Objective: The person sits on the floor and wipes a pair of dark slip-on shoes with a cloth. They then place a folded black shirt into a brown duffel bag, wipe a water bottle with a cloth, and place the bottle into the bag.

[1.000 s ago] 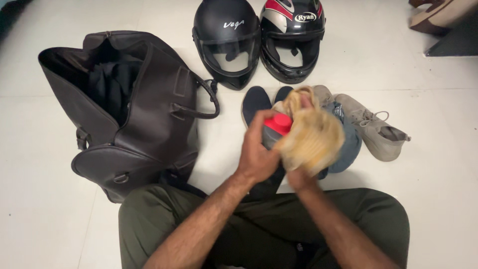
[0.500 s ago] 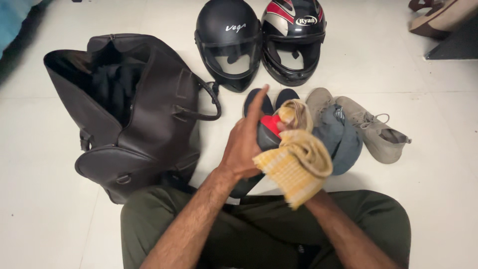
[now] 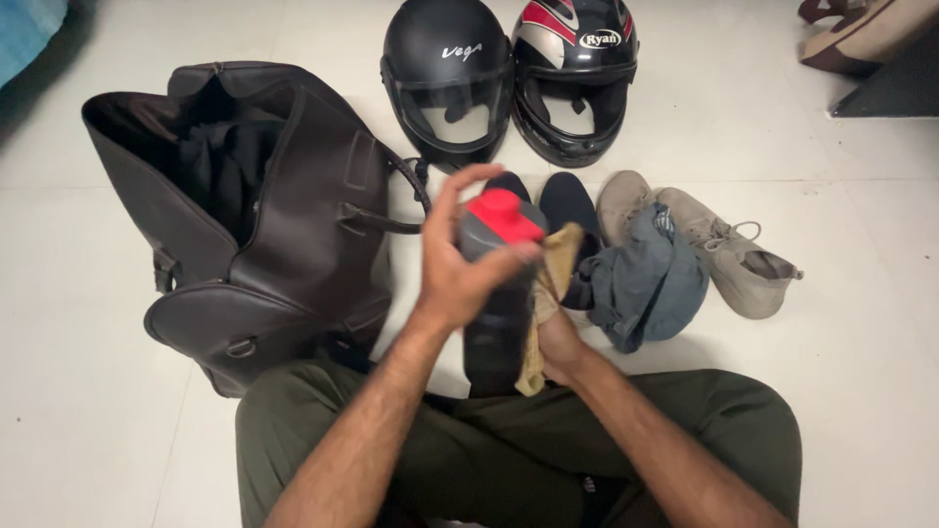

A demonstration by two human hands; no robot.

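Note:
My left hand (image 3: 452, 269) grips a dark grey bottle (image 3: 497, 323) with a red cap (image 3: 504, 214), held upright above my lap. My right hand (image 3: 558, 344) presses a yellow checked cloth (image 3: 550, 286) against the bottle's right side, low on its body; most of that hand is hidden behind the bottle and cloth. My legs in olive trousers (image 3: 509, 450) are crossed below.
An open dark brown duffel bag (image 3: 274, 225) lies to the left with dark clothing inside. Two helmets, a black helmet (image 3: 447, 78) and a black-red-white helmet (image 3: 575, 73), stand ahead. Dark slippers (image 3: 567, 200), a blue-grey garment (image 3: 650, 284) and beige shoes (image 3: 734, 249) lie on the white tiled floor.
The bottle has been turned upright and shifted left, its red cap now on top. The yellow cloth has slid from over the bottle down to its lower right side.

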